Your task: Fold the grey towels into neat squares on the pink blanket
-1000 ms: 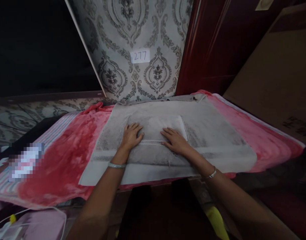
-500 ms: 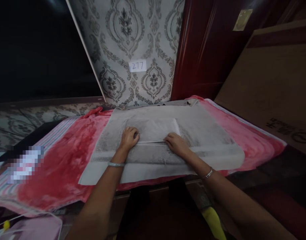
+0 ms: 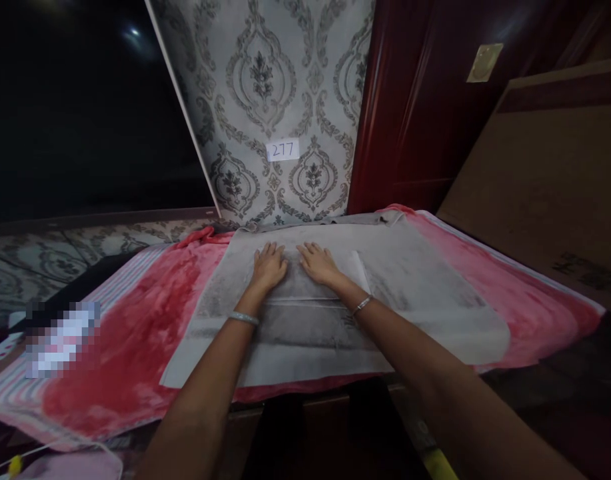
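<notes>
A large grey cloth lies spread over a red and pink plush blanket. On its middle rests a thin, flat, greyish rectangle with pale edges; whether it is fabric or plastic I cannot tell. My left hand presses flat near the rectangle's left side, fingers pointing away from me. Lying flat on its upper middle part is my right hand, fingers stretched out and a little spread. Both hands are open, hold nothing, and stand a short gap apart.
A large dark screen stands at the back left. A paper slip marked 277 is on the patterned wall. To the right, a big cardboard box leans by a dark red door. A blurred-out item lies on the blanket's left.
Both hands moved from the rectangle's near edge farther up onto it. My right hand let go of that edge and shifted left; the fingers of both hands straightened. The view tilted slightly upward.
</notes>
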### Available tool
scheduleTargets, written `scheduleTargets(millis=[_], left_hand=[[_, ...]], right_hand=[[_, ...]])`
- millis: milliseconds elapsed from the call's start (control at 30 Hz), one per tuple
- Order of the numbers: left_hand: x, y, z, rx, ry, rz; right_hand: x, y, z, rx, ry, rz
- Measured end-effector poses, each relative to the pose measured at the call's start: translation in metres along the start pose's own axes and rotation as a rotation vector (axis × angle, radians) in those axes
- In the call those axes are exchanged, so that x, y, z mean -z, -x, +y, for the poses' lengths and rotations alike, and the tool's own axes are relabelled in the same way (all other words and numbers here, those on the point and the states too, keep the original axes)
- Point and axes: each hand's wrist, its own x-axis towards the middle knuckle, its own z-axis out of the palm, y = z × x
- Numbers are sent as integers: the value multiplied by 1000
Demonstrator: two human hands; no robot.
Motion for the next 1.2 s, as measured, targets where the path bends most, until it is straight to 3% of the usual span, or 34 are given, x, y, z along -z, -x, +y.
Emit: scheduleTargets(millis=[133,233,433,633,833,933,1033,1200], left_hand=[[-20,5,0,47,-68,-141],[-28,10,-1,51,-77,-183],[-26,7,-2,38,-82,-188],[-29,7,-4,25,-62,-161],[-25,13,0,7,-24,-33],[-18,15,5,9,-12,-24],[-12,21,15,-15,-16,-101],[-17,43,26,-181,1,-215]], right_hand=[[-30,-7,-7,4,14,-34],[-42,-5,-4,9,2,-29],[-35,2,27,-117,29,-38],[-31,44,78,-342,43,-55],[-26,71,101,-388,13,-99],[-15,68,94,-376,19,-112],[-8,64,67,-279,25,-69],[-27,75,19,-60,36,-53]])
